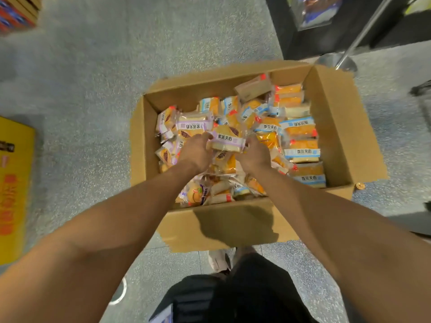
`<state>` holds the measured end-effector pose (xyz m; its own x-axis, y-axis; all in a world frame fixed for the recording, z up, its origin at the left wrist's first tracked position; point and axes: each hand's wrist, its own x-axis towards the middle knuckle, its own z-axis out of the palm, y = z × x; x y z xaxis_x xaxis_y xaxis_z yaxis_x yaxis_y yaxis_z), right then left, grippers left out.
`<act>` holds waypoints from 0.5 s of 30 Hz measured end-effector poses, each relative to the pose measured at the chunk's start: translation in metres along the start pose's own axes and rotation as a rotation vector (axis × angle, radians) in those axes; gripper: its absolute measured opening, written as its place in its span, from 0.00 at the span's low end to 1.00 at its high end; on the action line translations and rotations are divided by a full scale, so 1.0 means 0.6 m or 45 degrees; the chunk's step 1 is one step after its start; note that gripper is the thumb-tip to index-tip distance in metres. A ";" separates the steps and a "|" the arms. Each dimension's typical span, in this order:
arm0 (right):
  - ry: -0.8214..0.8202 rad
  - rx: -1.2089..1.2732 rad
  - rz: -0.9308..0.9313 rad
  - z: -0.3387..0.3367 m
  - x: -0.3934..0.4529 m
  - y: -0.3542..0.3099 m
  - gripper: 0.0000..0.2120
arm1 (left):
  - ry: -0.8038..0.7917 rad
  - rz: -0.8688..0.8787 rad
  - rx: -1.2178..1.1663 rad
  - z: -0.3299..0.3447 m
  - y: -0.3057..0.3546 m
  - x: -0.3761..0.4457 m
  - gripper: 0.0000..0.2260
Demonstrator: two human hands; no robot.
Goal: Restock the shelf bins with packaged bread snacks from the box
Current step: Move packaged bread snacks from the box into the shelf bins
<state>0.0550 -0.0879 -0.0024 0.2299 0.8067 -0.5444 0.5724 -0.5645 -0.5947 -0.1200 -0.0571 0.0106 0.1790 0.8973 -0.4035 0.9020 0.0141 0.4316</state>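
A: Where are the snacks?

B: I see them heaped loose in the open cardboard box [331,127] on the grey floor [93,101], purple-banded packs to the left, blue-banded packs [300,129] to the right.

A: And the 2 hands?

B: Both are down in the box. My view has the left hand [194,151] and the right hand [255,155] at either end of 1 purple-banded pack [227,141] on top of the pile, fingers curled onto its edges, pinching it between them.

A: Anything nearby?

B: A yellow carton [14,183] lies well to the left; a metal pole base [338,62] stands just behind the box.
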 end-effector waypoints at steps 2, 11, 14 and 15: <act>-0.060 -0.017 0.062 0.009 0.027 0.019 0.28 | -0.018 0.021 0.037 0.004 0.008 0.047 0.20; -0.084 -0.113 0.312 0.087 0.078 0.071 0.25 | -0.212 0.262 0.322 0.071 0.020 0.171 0.25; -0.021 -0.158 0.370 0.110 0.082 0.074 0.26 | -0.253 0.232 0.560 0.085 0.016 0.184 0.30; -0.032 -0.142 0.381 0.114 0.084 0.075 0.26 | -0.268 0.231 0.629 0.087 0.016 0.187 0.31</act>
<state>0.0385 -0.0849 -0.0971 0.3820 0.6025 -0.7008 0.5655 -0.7521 -0.3384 -0.0709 0.0205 -0.0726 0.3772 0.7580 -0.5321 0.9171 -0.3858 0.1005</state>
